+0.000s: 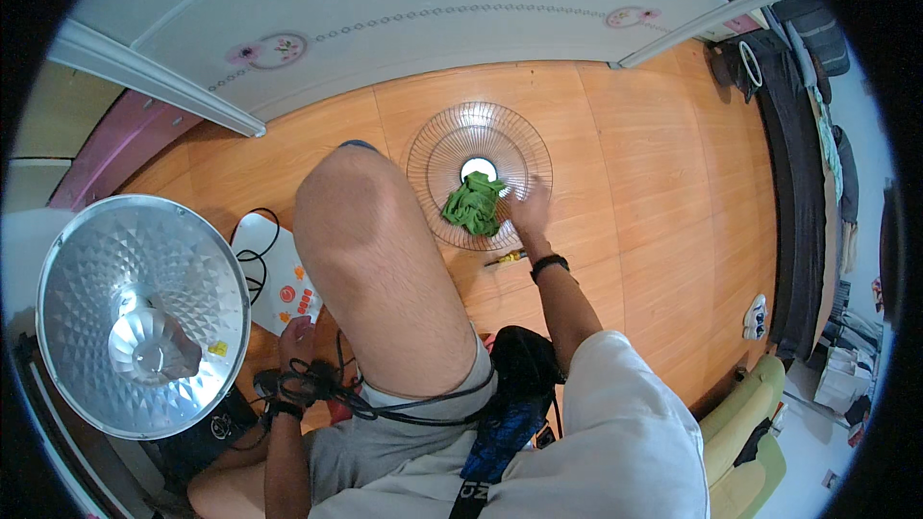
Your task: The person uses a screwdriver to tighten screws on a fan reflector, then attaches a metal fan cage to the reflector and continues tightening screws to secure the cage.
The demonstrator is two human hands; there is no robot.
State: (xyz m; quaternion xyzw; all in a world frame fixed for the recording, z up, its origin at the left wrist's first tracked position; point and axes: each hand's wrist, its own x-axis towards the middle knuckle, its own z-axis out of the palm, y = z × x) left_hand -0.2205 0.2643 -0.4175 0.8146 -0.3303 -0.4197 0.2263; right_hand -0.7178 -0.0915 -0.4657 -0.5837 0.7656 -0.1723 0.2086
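A round wire fan grille [440, 151] with a pale round centre lies on the wooden floor. On its lower middle rests a crumpled green cloth [474, 204]. My right hand [530, 209] is over the grille's right side, just right of the cloth; it is blurred, so its hold is unclear. A screwdriver with a yellow handle [510, 256] lies by the grille's lower edge. My left hand [297, 339] is at the lower edge of a white panel with orange marks [277, 270], its fingers partly hidden. A black cable [254, 256] loops over that panel.
A large silvery reflector lamp [79, 288] stands at the left. Black cords [404, 411] cross my lap below my raised knee. White decorated sliding doors [433, 36] border the floor ahead. At the right are a bed with dark cover [797, 231], white shoes [755, 317] and a green chair [743, 425].
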